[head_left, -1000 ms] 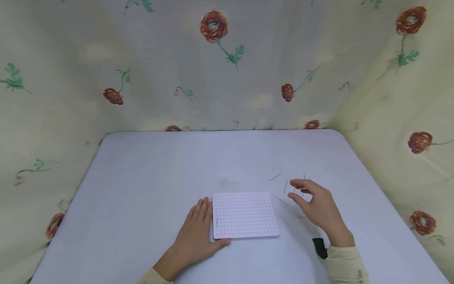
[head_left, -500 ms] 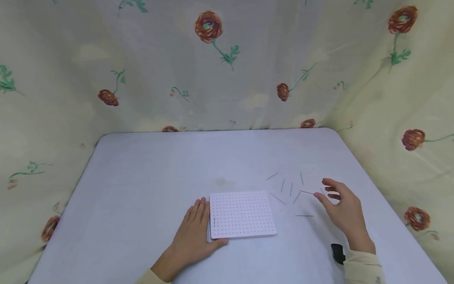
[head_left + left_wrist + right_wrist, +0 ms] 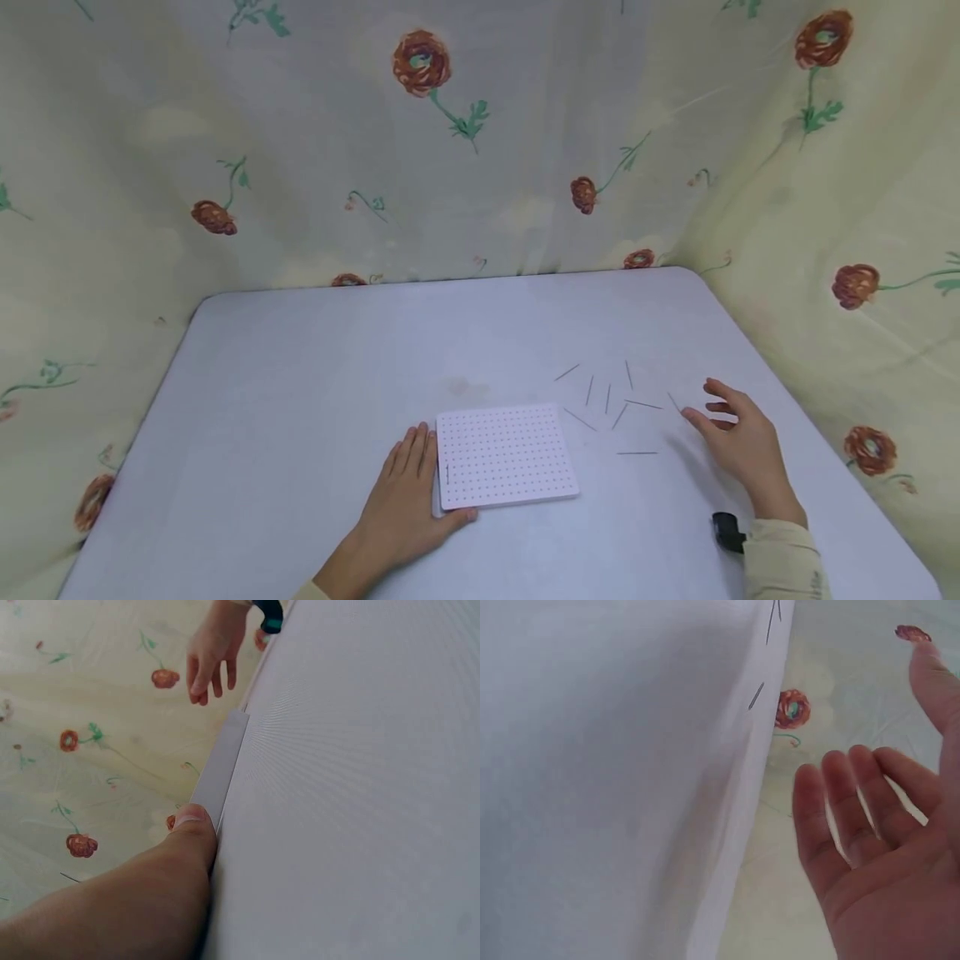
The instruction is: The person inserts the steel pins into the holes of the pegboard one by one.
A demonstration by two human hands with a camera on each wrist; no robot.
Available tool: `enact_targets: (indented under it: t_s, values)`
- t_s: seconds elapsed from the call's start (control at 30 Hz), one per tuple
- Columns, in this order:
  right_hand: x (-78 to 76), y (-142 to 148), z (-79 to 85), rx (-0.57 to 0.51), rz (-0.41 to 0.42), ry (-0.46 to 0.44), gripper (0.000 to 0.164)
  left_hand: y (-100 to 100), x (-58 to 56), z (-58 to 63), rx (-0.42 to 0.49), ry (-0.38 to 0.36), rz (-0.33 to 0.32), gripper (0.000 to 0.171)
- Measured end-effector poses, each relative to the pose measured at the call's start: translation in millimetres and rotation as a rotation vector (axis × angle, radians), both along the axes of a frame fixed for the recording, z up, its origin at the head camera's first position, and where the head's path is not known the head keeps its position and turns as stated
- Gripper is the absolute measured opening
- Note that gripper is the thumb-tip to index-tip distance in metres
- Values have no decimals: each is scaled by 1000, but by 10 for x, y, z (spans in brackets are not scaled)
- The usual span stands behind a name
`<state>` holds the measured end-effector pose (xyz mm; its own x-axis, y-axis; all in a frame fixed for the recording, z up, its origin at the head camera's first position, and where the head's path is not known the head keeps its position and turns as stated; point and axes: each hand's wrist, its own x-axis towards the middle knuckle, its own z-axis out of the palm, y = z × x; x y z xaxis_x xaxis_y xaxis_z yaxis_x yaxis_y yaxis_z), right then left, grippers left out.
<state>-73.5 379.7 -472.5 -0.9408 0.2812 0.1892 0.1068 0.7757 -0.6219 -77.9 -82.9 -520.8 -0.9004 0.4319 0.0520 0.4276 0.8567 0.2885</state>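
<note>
A white board (image 3: 506, 456) with rows of small dots or holes lies on the white table. My left hand (image 3: 402, 500) rests along its left side, fingers extended, thumb at the near left corner. In the left wrist view that thumb (image 3: 193, 825) touches the board's edge. One short dark thin piece (image 3: 447, 473) shows near the board's left side. My right hand (image 3: 744, 446) hovers at the right, fingers loosely bent and apart. Just left of its thumb is a thin needle-like stick (image 3: 675, 402). The right wrist view shows the palm (image 3: 885, 892) holding nothing.
Several more thin dark sticks, such as a level one (image 3: 637, 453) and a slanted one (image 3: 580, 419), lie scattered right of the board. Flower-patterned cloth (image 3: 480, 167) hangs behind and beside the table (image 3: 337, 358). A black device (image 3: 727, 532) is on my right wrist.
My right hand has moved right, off the scattered sticks, uncovering several of them. My left hand keeps its place by the board. The head view has shifted slightly.
</note>
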Motion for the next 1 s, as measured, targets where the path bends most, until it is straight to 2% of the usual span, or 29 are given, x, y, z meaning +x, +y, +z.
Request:
enact_targets:
  t_s: [0.13,0.3,0.7,1.0]
  values:
    - [-12,74,-52,-5,9,-89,78,9,7,15,1,-13,6,120]
    - [-58,133,-136,21,8,-155,79,23,5,33,0,-14,8,120]
    - [-102,140,-245,31,-35,-210,70,8,9,34,1,-12,15,120]
    - [-148,187,-302,71,2,-227,66,17,12,24,2,-7,13,120]
